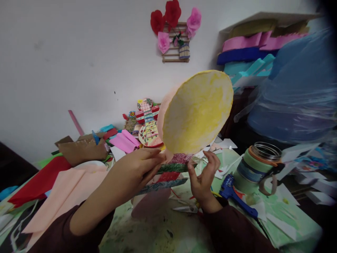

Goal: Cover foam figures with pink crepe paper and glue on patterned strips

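Note:
A handmade paper craft is held up before me over the table. Its large oval disc (198, 112) is painted patchy yellow and tilts upward, with a pale pink side behind it. Beneath the disc are strips coloured maroon, green, red and blue-grey, among them the green strip (171, 168). My left hand (144, 165) grips the craft's left side, fingers closed around the edge below the disc. At the right end of the strips, my right hand (204, 175) has its thumb against the edge and its fingers curled close by. The fingers' undersides are partly hidden.
A blue glue gun (237, 196) and a green mug (256, 168) stand right of my right hand. Scissors (185, 209) lie below the craft. Peach paper (65, 196) and a cardboard box (81, 151) are at left. A painted paper guitar (150, 126) leans against the wall.

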Demonstrator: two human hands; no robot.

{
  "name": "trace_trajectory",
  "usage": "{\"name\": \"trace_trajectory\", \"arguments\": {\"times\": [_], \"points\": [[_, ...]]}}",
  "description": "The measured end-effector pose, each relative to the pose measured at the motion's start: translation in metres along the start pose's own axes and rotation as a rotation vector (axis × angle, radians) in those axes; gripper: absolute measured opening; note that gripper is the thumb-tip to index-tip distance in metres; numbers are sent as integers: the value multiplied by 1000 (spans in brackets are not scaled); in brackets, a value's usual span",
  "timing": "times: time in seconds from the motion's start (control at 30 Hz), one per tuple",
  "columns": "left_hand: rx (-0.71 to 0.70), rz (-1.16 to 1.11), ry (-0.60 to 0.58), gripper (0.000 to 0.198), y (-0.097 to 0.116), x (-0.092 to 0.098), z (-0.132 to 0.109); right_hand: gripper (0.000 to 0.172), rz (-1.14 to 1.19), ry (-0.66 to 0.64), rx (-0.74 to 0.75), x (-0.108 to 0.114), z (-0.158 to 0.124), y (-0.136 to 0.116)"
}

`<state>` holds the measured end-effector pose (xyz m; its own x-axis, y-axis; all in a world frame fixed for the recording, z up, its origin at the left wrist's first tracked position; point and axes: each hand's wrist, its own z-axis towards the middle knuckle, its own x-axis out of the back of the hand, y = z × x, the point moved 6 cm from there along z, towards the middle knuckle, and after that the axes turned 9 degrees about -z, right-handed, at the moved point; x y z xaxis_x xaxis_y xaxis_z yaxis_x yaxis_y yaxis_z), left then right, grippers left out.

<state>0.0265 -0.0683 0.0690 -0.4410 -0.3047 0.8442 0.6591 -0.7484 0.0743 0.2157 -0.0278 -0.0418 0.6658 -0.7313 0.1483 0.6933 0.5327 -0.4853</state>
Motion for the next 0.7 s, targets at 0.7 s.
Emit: {"name": "trace_trajectory", "arguments": {"times": [0.7], "points": [[-140,13,4,26,14,1,6,23,-57,-114,458,8,35,-91]]}}
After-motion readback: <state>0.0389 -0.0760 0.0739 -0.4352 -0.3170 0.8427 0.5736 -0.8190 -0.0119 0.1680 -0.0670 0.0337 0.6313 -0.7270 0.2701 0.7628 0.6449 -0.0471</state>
